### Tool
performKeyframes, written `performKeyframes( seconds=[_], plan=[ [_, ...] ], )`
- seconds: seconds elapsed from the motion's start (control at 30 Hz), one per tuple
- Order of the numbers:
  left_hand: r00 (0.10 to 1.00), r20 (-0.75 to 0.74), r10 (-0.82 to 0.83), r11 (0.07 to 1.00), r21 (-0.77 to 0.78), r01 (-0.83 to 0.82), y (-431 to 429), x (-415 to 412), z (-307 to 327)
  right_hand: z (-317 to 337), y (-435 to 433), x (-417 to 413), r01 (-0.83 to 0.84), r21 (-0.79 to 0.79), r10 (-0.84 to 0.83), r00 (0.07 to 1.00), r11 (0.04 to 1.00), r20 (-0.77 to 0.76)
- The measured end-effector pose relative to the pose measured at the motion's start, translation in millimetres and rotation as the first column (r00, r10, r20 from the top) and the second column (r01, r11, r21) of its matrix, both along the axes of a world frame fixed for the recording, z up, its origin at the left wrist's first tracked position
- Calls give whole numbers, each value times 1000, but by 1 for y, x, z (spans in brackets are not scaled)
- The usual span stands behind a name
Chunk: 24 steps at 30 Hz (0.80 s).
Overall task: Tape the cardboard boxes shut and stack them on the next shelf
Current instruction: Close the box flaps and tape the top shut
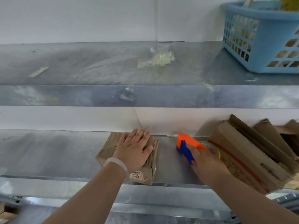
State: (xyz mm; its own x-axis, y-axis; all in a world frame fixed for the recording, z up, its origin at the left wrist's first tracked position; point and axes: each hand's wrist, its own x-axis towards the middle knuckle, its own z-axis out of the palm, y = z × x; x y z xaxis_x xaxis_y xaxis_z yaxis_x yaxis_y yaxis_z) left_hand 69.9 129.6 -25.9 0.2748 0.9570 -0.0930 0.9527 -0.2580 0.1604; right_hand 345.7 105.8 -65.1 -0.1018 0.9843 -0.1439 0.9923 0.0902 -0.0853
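A small worn cardboard box (142, 176) with a handwritten label lies on the lower metal shelf (48, 152), in the middle. My left hand (135, 148) rests flat on its top with straight fingers. To the right, my right hand (205, 160) grips an orange and blue tape dispenser (187, 143) with a clear tape roll, just above the shelf between the small box and a larger cardboard box (246, 157). That larger box leans tilted, its flaps open, a red stripe along its side.
The upper metal shelf (97, 68) carries scraps of old tape (158, 59) and a blue plastic basket (262, 38) at the right. More opened cardboard (289, 131) stands behind the larger box. A white wall backs both shelves.
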Motion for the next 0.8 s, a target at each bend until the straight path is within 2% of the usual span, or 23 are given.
performKeyframes(
  seconds=[0.1,0.2,0.27,0.43,0.57,0.63,0.67,0.7,0.73,0.77,0.8],
  plan=[
    [1000,7,14,1000,-2,-14,0,1,2,-11,-11,-7,-142,10,137,968,990,211],
    [999,18,36,999,-18,-36,-1,3,3,-16,-31,-23,-264,148,219,939,953,266],
    [997,32,64,998,-25,-64,-3,6,5,-16,-40,-37,-277,105,237,928,955,288],
    [989,117,93,994,-63,-87,-7,6,10,-26,-47,-69,-124,-191,181,931,974,318],
    [912,393,118,987,-150,-63,-7,-6,20,-16,-49,-82,-31,-248,107,948,968,299],
    [798,581,159,978,-201,-48,-9,-13,29,-6,-53,-83,-40,-163,71,980,986,187],
    [736,653,180,974,-223,-41,-10,-17,33,-1,-55,-84,-51,-108,58,996,993,62],
    [685,702,194,972,-233,-36,-12,-23,37,5,-57,-85,-34,-62,25,991,998,-135],
    [656,729,194,973,-228,-33,-13,-29,41,13,-57,-90,28,-25,-35,932,999,-360],
    [641,747,178,977,-210,-27,-15,-35,43,19,-55,-97,130,-21,-117,798,991,-592],
    [648,745,157,983,-178,-33,-17,-43,43,24,-51,-106,247,-76,-214,599,966,-772]
  ],
)
